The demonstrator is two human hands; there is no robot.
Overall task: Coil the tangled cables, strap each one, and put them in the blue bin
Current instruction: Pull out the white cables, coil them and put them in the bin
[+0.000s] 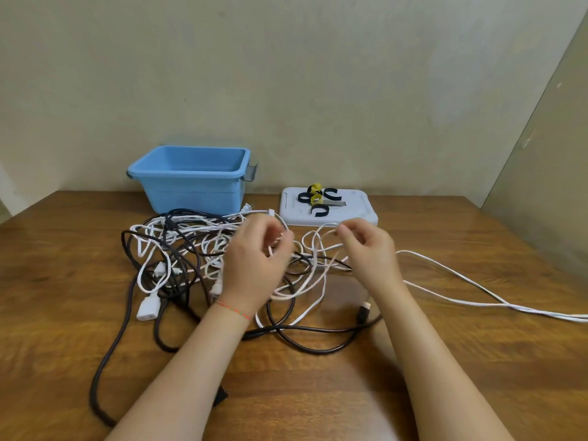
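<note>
Both hands (318, 249) pinching white cable (445, 281)

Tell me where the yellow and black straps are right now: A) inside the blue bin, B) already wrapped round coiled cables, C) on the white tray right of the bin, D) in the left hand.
C: the straps lie loose on the white tray, right of the blue bin.
</note>
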